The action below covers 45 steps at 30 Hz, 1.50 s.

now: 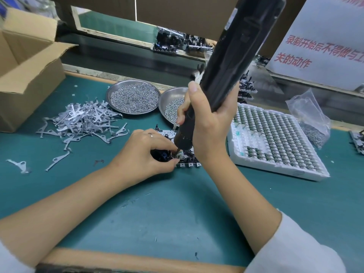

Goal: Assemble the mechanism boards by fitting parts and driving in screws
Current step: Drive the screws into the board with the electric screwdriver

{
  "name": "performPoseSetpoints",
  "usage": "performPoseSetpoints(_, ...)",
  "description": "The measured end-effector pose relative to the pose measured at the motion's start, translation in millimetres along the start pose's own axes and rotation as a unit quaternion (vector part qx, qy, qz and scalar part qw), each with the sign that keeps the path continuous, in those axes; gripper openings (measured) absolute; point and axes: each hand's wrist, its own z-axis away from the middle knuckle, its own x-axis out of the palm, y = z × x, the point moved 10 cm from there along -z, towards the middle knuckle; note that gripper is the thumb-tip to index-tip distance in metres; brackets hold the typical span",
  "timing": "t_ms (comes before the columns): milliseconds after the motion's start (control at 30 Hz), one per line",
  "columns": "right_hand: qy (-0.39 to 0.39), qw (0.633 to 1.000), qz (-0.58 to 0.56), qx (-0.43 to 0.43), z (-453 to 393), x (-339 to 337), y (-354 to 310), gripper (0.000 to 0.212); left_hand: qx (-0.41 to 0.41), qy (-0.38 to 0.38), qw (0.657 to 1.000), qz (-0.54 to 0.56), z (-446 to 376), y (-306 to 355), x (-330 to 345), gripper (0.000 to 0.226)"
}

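Note:
A mechanism board (pixel 187 157) of white metal with black parts lies on the green mat in the middle. My left hand (pixel 145 152) curls over its left side and pinches a small part at the spot where the driver tip meets the board. My right hand (pixel 208 123) grips the lower barrel of a tall black electric screwdriver (pixel 234 54), held nearly upright with its bit down on the board. Most of the board is hidden under both hands.
Two steel dishes of screws (pixel 133 97) (pixel 171 107) sit behind the board. A heap of grey metal levers (pixel 84 121) lies to the left, next to an open cardboard box (pixel 25 62). A white tray of small components (pixel 275 138) and a plastic bag (pixel 309 119) lie right.

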Motion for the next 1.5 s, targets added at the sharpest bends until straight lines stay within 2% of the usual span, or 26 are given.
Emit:
performPoseSetpoints(300,0.038,0.999,0.014,-0.017,-9.0,-22.0,-6.1,0.022,0.003,0.005,1.0,-0.009,1.3,3.1,-1.6,0.022)
performPoseSetpoints(467,0.036,0.998,0.042,0.027,-9.7,-24.8,11.2,0.02,0.003,-0.001,1.0,-0.026,1.8,2.8,-1.1,0.021)
performPoseSetpoints(667,0.04,0.999,0.005,0.011,-5.5,-27.6,6.1,0.021,0.008,0.001,0.999,-0.035,2.1,2.8,-0.7,0.022)
performPoseSetpoints(933,0.032,0.998,0.004,0.048,-9.5,-25.8,12.8,0.02,0.006,0.005,0.999,-0.042,2.4,4.2,-1.3,0.022)
performPoseSetpoints(1167,0.028,0.999,0.022,0.041,-5.8,-24.7,9.9,0.021,0.011,0.0,0.999,-0.046,1.8,1.6,-0.1,0.022)
performPoseSetpoints(1233,0.018,0.998,0.047,0.047,-6.4,-25.5,9.9,0.024,0.019,-0.003,0.999,-0.048,1.7,2.7,0.1,0.022)
performPoseSetpoints(1300,0.004,0.995,0.088,0.045,-7.1,-29.1,9.9,0.043,0.023,-0.002,0.998,-0.05,1.9,3.2,-0.5,0.022)
performPoseSetpoints(1367,0.001,0.989,0.148,0.002,-3.1,-38.7,3.0,0.051,0.026,-0.002,0.999,-0.048,2.6,3.9,-0.8,0.022)
performPoseSetpoints(1433,0.057,0.97,0.226,-0.069,11.1,-58.4,-11.1,0.037,0.029,0.008,0.999,-0.04,2.4,5.4,-2.7,0.027)
performPoseSetpoints(1500,0.097,0.949,0.284,-0.096,31.9,-71.2,-15.5,0.021,0.013,0.048,0.998,-0.023,0.7,4.3,-11.2,0.03)
